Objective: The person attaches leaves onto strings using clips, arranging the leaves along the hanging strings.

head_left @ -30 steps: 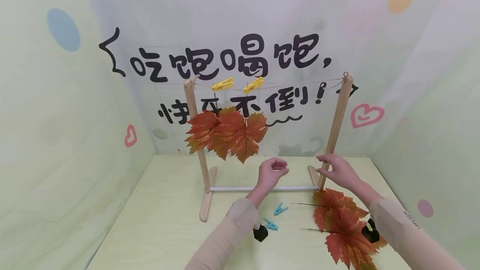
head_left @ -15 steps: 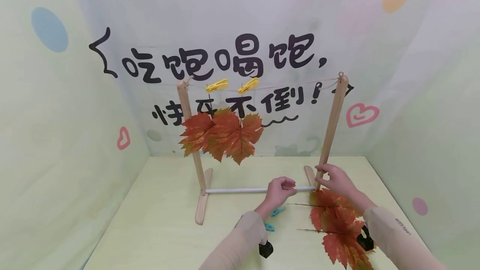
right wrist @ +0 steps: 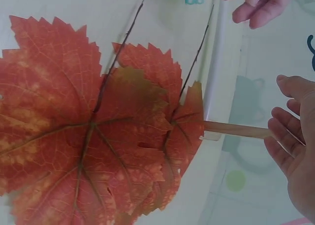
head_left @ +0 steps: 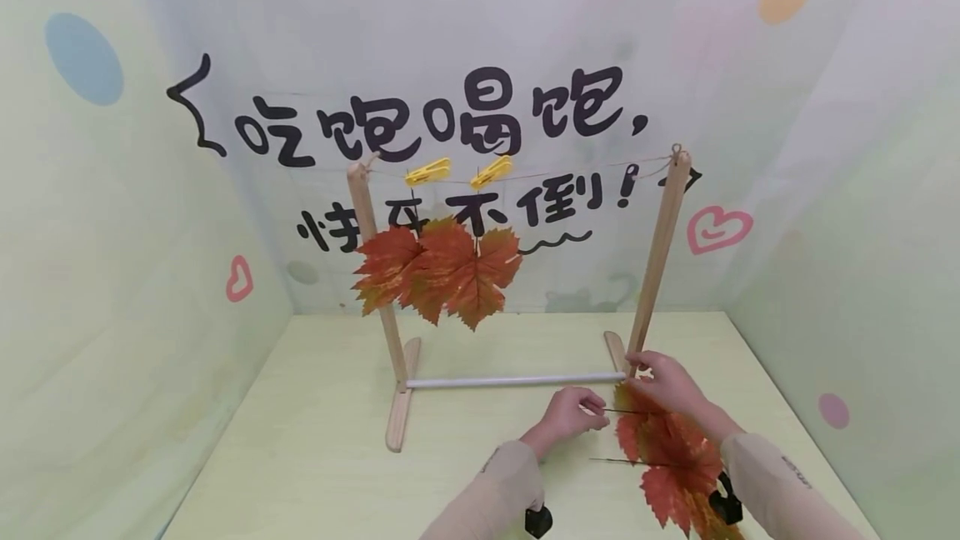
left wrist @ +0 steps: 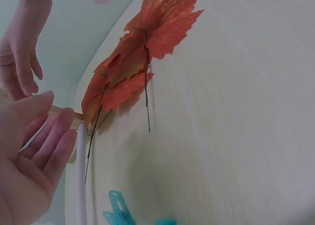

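Note:
Two red-orange artificial maple leaves lie overlapping at the table's right: a rear leaf (head_left: 628, 433) and a front leaf (head_left: 663, 494), their dark stems pointing left. My left hand (head_left: 572, 417), fingers loosely bent, hovers by the rear leaf's stem tip; the left wrist view shows it apart from that stem. Above the rear leaf is my right hand (head_left: 670, 383), fingers relaxed and holding nothing, beside the rack's right post (head_left: 660, 261). Teal clothespins (left wrist: 118, 212) lie below my left hand, hidden in the head view.
Two yellow clothespins (head_left: 427, 172) hold more leaves (head_left: 480, 277) on the string (head_left: 555, 175) between the wooden posts. A white rod (head_left: 510, 381) joins the rack's feet low down. Behind stands a printed backdrop (head_left: 480, 7).
Both hands have come down: my left hand moved right and nearer, past the rod to the rear leaf's stem, covering the teal clothespins. My right hand lowered along the post toward the leaves.

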Available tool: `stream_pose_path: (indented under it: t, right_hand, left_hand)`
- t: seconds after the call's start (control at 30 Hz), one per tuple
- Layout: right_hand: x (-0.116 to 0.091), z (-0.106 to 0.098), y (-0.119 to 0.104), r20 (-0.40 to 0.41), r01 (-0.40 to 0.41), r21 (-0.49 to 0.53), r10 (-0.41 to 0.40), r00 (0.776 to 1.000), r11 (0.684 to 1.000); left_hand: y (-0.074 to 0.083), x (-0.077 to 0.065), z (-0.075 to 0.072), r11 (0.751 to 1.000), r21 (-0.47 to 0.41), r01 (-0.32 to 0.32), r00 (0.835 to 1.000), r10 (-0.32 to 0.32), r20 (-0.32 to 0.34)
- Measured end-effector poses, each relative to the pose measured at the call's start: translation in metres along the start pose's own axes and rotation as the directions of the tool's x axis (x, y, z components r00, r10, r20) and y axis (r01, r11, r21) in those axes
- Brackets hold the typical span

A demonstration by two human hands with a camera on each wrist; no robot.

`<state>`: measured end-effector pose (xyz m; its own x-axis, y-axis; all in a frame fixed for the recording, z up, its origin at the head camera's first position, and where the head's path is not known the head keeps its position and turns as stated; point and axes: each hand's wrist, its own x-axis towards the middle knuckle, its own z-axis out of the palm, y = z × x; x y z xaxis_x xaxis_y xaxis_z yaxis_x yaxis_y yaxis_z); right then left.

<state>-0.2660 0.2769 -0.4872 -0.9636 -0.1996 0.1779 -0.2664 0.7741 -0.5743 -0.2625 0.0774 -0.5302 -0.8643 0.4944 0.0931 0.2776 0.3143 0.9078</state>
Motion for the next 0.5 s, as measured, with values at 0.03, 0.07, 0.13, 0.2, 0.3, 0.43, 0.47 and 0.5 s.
stream_pose_path:
  t: [0.03, 0.07, 0.13, 0.2, 0.3, 0.43, 0.47, 0.5]
  right_hand:
    - [-0.001, 0.001, 0.001, -0.003, 0.002, 0.004, -0.002, 1.0, 1.0]
    - [-0.002, 0.003, 0.002, -0.006, 0.011, 0.002, -0.011, 1.0, 1.0]
    - [-0.003, 0.005, 0.003, -0.013, 0.018, 0.012, -0.017, 1.0, 1.0]
    - [-0.005, 0.007, 0.004, -0.016, 0.009, 0.025, -0.008, 1.0, 1.0]
    - [-0.007, 0.01, 0.005, -0.009, -0.007, 0.044, 0.007, 1.0, 0.999]
    - [-0.009, 0.013, 0.006, 0.003, -0.037, 0.057, 0.037, 0.999, 0.998]
    - [-0.01, 0.014, 0.006, 0.006, -0.041, 0.051, 0.041, 0.999, 0.998]
    - [-0.011, 0.014, 0.007, 0.009, -0.05, 0.046, 0.05, 0.999, 0.998]
  left_hand:
    - [0.0, -0.001, 0.002, 1.0, 0.02, -0.002, 1.0, 0.001, 0.012]
    - [-0.001, -0.002, 0.004, 0.999, 0.032, -0.001, 1.0, 0.0, 0.024]
    - [-0.002, -0.004, 0.008, 0.999, 0.038, 0.0, 0.999, -0.002, 0.042]
    - [-0.004, -0.006, 0.012, 1.0, 0.023, 0.001, 0.998, -0.002, 0.058]
    - [-0.009, -0.009, 0.019, 1.0, 0.002, 0.015, 0.996, -0.015, 0.083]
    - [-0.018, -0.012, 0.028, 0.999, 0.043, 0.012, 0.996, -0.016, 0.091]
    - [-0.02, -0.012, 0.03, 0.998, 0.061, 0.008, 0.996, -0.013, 0.092]
    - [-0.021, -0.013, 0.031, 0.997, 0.073, 0.006, 0.995, -0.013, 0.095]
